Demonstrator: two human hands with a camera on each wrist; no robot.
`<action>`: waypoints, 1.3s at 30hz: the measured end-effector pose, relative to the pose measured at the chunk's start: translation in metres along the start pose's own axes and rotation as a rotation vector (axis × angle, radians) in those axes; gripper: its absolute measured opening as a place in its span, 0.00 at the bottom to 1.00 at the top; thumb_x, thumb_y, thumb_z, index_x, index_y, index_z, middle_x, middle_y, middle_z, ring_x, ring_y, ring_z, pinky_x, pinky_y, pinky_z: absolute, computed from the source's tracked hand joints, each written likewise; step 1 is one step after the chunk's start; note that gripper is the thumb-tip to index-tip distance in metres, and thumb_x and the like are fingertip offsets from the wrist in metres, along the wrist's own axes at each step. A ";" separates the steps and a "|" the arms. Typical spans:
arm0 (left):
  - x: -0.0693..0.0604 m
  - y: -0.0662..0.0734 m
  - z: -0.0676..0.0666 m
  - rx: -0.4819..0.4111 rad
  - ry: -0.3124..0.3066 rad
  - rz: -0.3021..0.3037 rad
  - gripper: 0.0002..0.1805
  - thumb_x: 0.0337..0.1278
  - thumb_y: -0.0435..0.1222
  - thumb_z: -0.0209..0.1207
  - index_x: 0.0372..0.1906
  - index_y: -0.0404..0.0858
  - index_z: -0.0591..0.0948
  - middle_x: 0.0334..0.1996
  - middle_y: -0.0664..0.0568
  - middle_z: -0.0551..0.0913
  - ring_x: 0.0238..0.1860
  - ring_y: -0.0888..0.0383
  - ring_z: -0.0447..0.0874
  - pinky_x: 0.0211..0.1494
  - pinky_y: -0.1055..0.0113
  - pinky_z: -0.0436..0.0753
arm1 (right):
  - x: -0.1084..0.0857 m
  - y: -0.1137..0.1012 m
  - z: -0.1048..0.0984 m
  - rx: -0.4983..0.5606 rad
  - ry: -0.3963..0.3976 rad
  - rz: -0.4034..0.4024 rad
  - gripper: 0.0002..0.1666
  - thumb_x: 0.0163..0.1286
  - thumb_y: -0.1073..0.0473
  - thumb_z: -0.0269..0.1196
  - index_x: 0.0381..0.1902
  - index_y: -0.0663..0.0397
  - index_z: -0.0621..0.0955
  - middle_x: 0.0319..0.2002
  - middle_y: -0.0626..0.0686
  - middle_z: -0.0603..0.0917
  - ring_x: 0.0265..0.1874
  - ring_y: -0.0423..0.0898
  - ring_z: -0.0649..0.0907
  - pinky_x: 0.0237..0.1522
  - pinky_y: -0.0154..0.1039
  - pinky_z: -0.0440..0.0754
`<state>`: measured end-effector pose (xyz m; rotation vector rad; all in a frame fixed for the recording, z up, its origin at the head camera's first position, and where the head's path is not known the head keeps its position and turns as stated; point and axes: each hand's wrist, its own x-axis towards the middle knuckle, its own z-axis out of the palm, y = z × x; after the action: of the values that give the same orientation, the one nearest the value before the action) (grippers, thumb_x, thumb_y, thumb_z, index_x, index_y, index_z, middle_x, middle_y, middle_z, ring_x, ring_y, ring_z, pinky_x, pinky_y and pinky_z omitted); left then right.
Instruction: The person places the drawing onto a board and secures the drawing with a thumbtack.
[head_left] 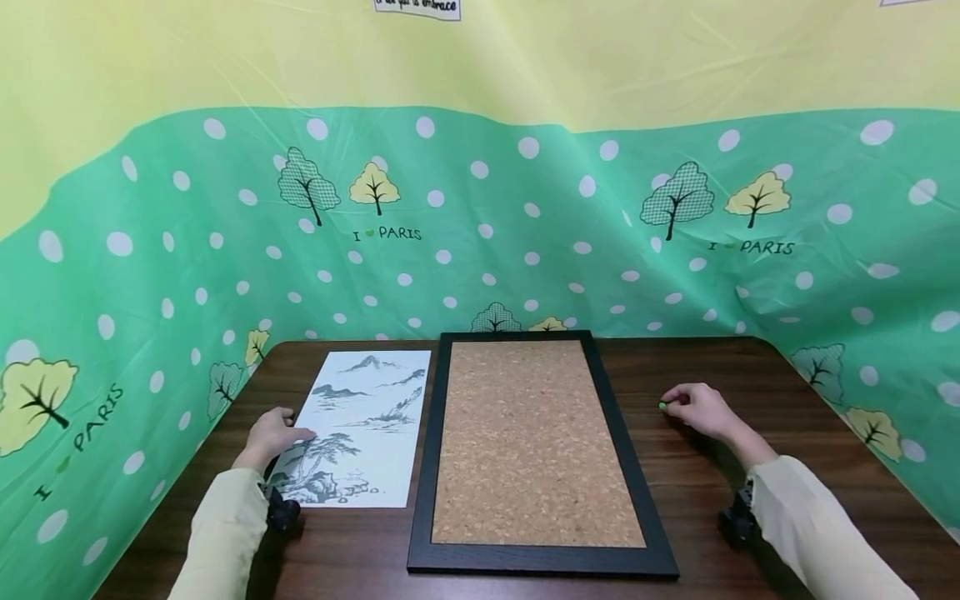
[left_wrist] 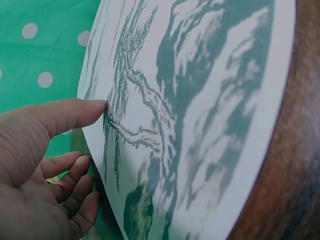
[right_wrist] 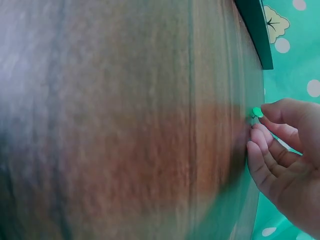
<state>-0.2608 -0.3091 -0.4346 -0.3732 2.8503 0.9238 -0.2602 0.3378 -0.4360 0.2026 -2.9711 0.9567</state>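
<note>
Across our brown table (head_left: 352, 554), nothing seemed pinned yet: we had the landscape picture (head_left: 375, 433) left of the bare corkboard (head_left: 534, 442), our relaxed, half-open left hand (head_left: 267, 437) touching it with its thumb, our right hand (head_left: 703, 409) pinching a green pushpin (head_left: 663, 406) off to the right.

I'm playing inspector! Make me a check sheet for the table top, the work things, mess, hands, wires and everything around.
Surface: dark brown wood-grain table.
Job's things: white rectangular paper sheet with grey landscape drawing, lying left of the black-framed rectangular tan cork board; small green pin-like piece.
Clutter: nothing seen.
Grippers: left hand has its thumb on the sheet's left edge; right hand pinches the green piece.
Cables: nothing seen.
Surroundings: green-and-yellow cloth-like backdrop with white dots and printed trees.
</note>
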 end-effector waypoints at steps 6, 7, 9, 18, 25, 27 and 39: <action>0.000 0.001 0.001 -0.040 0.022 -0.011 0.36 0.46 0.35 0.62 0.56 0.16 0.62 0.46 0.27 0.71 0.45 0.39 0.69 0.53 0.46 0.68 | 0.003 -0.003 0.001 -0.057 0.050 -0.021 0.09 0.58 0.64 0.59 0.31 0.66 0.81 0.26 0.53 0.79 0.24 0.45 0.72 0.27 0.38 0.70; -0.001 0.002 0.001 -0.049 0.025 -0.015 0.36 0.46 0.35 0.62 0.56 0.16 0.62 0.46 0.28 0.71 0.45 0.39 0.69 0.53 0.46 0.68 | 0.003 -0.003 0.001 -0.058 0.051 -0.021 0.08 0.58 0.64 0.59 0.30 0.66 0.81 0.26 0.53 0.79 0.24 0.45 0.72 0.27 0.38 0.70; -0.002 0.003 0.002 -0.065 0.031 -0.025 0.35 0.45 0.34 0.62 0.56 0.17 0.62 0.45 0.28 0.71 0.45 0.39 0.69 0.52 0.46 0.68 | 0.004 -0.002 0.002 -0.061 0.051 -0.023 0.07 0.58 0.65 0.59 0.29 0.65 0.80 0.25 0.52 0.78 0.24 0.45 0.72 0.27 0.38 0.70; -0.002 0.005 0.002 -0.110 0.067 -0.035 0.26 0.41 0.32 0.63 0.46 0.21 0.69 0.37 0.34 0.72 0.39 0.43 0.68 0.43 0.51 0.70 | 0.003 -0.001 0.002 -0.066 0.039 -0.035 0.05 0.60 0.67 0.56 0.27 0.63 0.79 0.25 0.52 0.78 0.25 0.45 0.73 0.28 0.39 0.71; -0.001 0.001 -0.004 -0.090 0.036 -0.021 0.21 0.43 0.30 0.62 0.42 0.22 0.70 0.35 0.34 0.72 0.38 0.43 0.69 0.42 0.52 0.70 | 0.001 -0.003 0.001 -0.041 0.004 -0.040 0.05 0.62 0.68 0.55 0.29 0.64 0.78 0.25 0.52 0.77 0.24 0.45 0.72 0.27 0.38 0.70; -0.001 -0.001 -0.008 -0.085 0.007 -0.006 0.20 0.45 0.30 0.59 0.43 0.21 0.70 0.37 0.33 0.73 0.38 0.43 0.70 0.42 0.52 0.71 | 0.000 -0.004 0.001 -0.033 -0.005 -0.045 0.05 0.62 0.67 0.55 0.30 0.64 0.78 0.25 0.52 0.76 0.23 0.45 0.73 0.25 0.38 0.71; -0.006 -0.016 -0.030 -0.272 -0.249 0.102 0.21 0.55 0.26 0.52 0.54 0.23 0.63 0.36 0.41 0.75 0.32 0.55 0.77 0.35 0.59 0.78 | -0.010 -0.014 -0.003 0.006 -0.055 -0.075 0.05 0.63 0.69 0.56 0.32 0.66 0.79 0.26 0.53 0.78 0.22 0.45 0.75 0.21 0.35 0.74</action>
<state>-0.2520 -0.3376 -0.4184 -0.1266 2.5434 1.2840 -0.2488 0.3294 -0.4264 0.3433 -2.9859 0.9679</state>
